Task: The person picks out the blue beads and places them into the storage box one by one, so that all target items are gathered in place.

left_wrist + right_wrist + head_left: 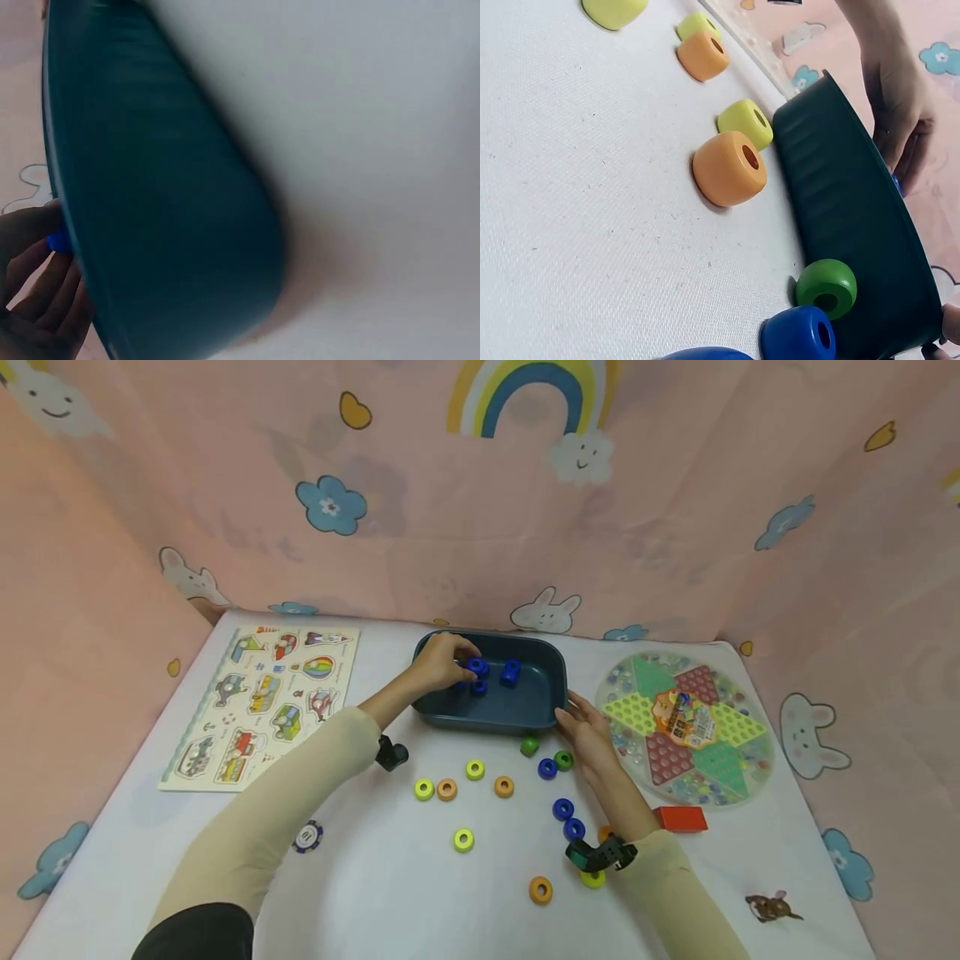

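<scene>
My left hand (441,664) reaches over the left part of a dark blue-green tray (487,720) and pinches a blue bead (477,667) between thumb and fingers. More blue beads (510,673) lie inside the tray. In the left wrist view, the tray's wall (165,195) hides part of that hand, and a bit of blue shows between the fingers. With thumb and fingers at the near right corner, my right hand (588,739) holds the tray's edge. Below it, several loose blue beads (562,809) and green beads (529,746) lie on the white table.
Yellow beads (463,840) and orange beads (541,890) are scattered in front of the tray. A picture puzzle board (262,706) lies left, near a poker chip (308,837). On the right are a round checkers board (690,727), a red block (681,819) and a small animal figure (772,907).
</scene>
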`<state>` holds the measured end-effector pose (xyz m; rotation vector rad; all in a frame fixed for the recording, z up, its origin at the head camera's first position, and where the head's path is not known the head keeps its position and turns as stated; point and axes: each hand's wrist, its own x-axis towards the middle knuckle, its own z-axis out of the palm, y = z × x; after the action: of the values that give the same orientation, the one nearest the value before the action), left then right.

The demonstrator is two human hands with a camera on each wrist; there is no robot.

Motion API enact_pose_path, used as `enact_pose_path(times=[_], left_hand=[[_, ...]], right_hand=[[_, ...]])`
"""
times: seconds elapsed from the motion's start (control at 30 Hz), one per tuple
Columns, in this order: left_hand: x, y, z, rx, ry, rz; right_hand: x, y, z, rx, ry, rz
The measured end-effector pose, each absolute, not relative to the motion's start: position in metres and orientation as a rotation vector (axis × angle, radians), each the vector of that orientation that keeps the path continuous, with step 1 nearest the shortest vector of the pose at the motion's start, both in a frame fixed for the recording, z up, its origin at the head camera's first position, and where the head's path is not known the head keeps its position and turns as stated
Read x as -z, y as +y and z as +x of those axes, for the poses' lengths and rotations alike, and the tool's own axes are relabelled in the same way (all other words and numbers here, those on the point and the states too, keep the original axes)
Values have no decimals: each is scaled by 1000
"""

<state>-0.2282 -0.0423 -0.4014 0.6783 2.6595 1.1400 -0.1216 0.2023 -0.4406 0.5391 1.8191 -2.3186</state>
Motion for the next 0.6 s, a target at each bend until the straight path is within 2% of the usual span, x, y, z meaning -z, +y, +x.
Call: enact_pose_path(times=[0.33,0.6], left_hand=[[415,-44,-236,-1038,2739,716],[404,-57,-229,-1200,2806,696]], right_hand=[[443,202,-122,2324,1837,547],[446,203,-122,2324,1834,512]])
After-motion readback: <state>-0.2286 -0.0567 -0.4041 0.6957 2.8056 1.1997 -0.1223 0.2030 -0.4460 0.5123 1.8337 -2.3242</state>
